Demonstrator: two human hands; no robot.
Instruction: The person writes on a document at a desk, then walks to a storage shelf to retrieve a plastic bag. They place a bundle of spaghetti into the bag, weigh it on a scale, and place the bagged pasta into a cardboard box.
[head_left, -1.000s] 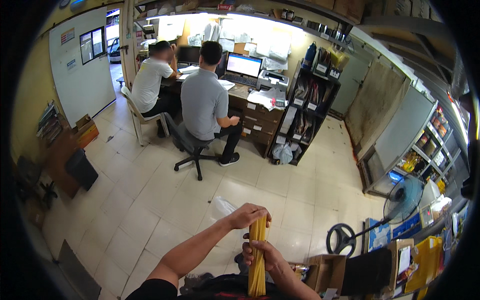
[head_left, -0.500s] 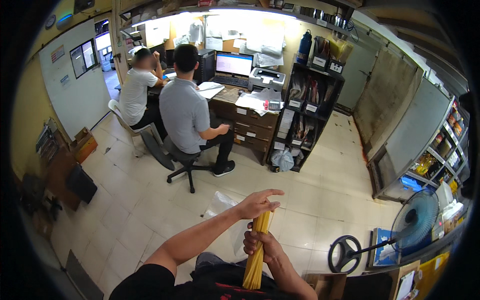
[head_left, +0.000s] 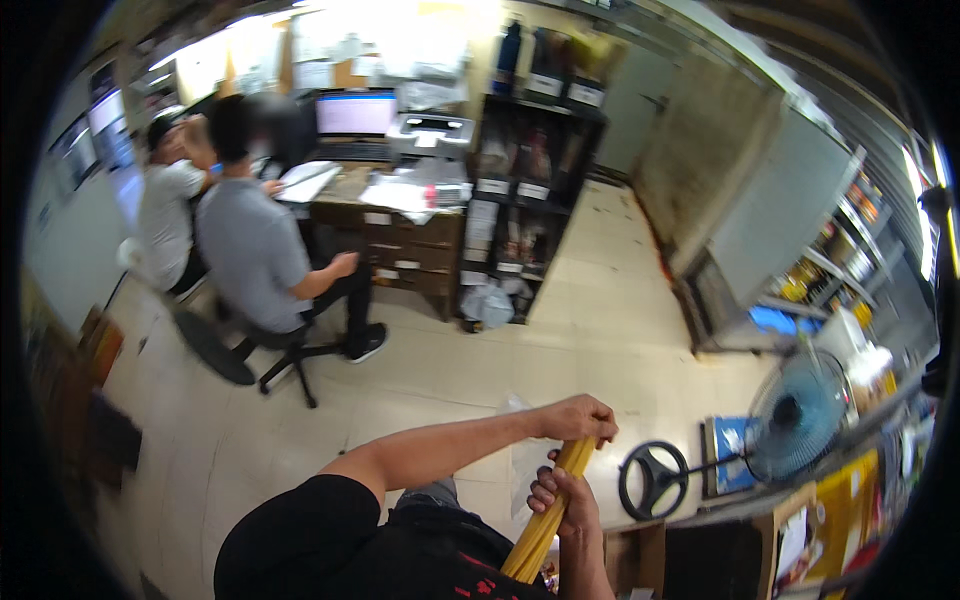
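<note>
- While the right hand [head_left: 566,500] wraps its grip firmly around a bundle of yellow strips [head_left: 542,533], the bundle slants before the person's black shirt [head_left: 390,550], upper end leaning right, held above the floor [head_left: 620,320].
- The left hand [head_left: 580,418] bends over that upper end, fingertips curled down; whether its grip pinches the strips or merely rests there, I cannot tell.
- To the right of the hands stands a fan [head_left: 800,410] with a round black base.
- Beyond, papers [head_left: 400,193] lie near the right front corner of the bench [head_left: 410,237], a printer [head_left: 430,137] behind them.
- Two people sit there, one in grey [head_left: 255,255], one in white [head_left: 165,215].
</note>
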